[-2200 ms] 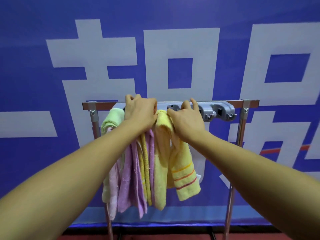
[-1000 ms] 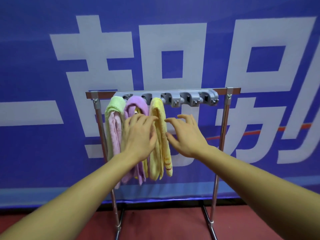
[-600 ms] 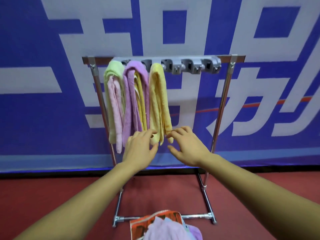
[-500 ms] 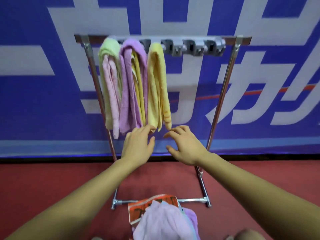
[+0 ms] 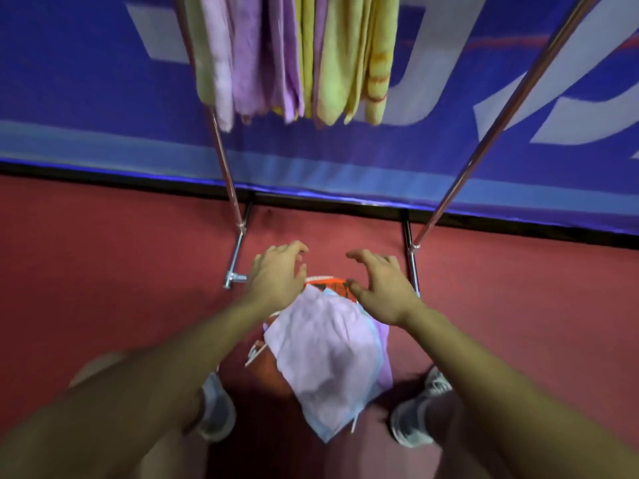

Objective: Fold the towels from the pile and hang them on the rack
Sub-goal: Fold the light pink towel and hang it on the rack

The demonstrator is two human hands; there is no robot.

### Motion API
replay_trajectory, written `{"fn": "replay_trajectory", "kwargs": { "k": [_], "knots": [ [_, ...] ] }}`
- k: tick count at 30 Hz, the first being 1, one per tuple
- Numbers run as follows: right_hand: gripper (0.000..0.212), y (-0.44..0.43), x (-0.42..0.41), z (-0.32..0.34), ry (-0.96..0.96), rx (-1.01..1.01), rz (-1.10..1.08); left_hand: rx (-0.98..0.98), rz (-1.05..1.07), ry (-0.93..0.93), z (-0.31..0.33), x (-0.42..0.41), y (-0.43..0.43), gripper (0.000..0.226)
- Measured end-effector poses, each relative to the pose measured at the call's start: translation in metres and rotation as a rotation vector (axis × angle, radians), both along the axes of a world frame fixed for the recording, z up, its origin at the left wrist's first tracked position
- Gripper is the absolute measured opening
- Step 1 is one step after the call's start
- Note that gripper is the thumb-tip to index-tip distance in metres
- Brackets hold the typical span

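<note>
A pile of towels (image 5: 325, 354), pale lilac on top with a light blue edge and a purple one beneath, lies over an orange container (image 5: 328, 283) on the floor between my feet. My left hand (image 5: 276, 274) and my right hand (image 5: 383, 288) hover just above the pile's far end, fingers spread and loosely bent, holding nothing. Several folded towels (image 5: 297, 53) in green, pink, purple and yellow hang from the rack (image 5: 228, 181) at the top of the view; its top bar is out of frame.
The rack's two metal legs (image 5: 484, 150) come down to floor feet on either side of my hands. A blue and white banner (image 5: 103, 81) stands behind it. Red floor (image 5: 103, 271) spreads all round. My grey shoes (image 5: 415, 420) flank the pile.
My view has tipped down from the rack to the floor. Both hands have let go of the hung yellow towel and dropped to just above the pile.
</note>
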State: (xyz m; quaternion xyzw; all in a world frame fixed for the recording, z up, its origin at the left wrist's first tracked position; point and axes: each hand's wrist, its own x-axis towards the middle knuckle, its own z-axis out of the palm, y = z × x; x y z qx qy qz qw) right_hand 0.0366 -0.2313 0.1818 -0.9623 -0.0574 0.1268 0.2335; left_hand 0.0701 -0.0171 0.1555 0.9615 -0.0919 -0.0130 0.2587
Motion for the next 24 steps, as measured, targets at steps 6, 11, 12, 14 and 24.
{"fn": "replay_trajectory", "kwargs": {
  "k": [6,11,12,14,24],
  "knots": [
    [0.057,-0.004,-0.006,-0.045,0.309,-0.183,0.112,-0.021,0.005,0.202,-0.075,-0.012,-0.01,0.026],
    [0.075,-0.015,-0.004,-0.057,0.583,-0.299,0.197,0.045,-0.017,0.324,-0.129,-0.01,-0.016,0.028],
    [0.075,-0.015,-0.004,-0.061,0.599,-0.319,0.211,0.06,-0.019,0.336,-0.14,-0.007,-0.017,0.028],
    [0.074,-0.016,-0.003,-0.069,0.626,-0.35,0.239,0.089,-0.029,0.361,-0.162,0.0,-0.021,0.029],
    [0.078,-0.025,-0.001,-0.113,0.69,-0.274,0.124,0.254,-0.377,0.64,-0.264,-0.004,-0.064,0.053]
  ]
}}
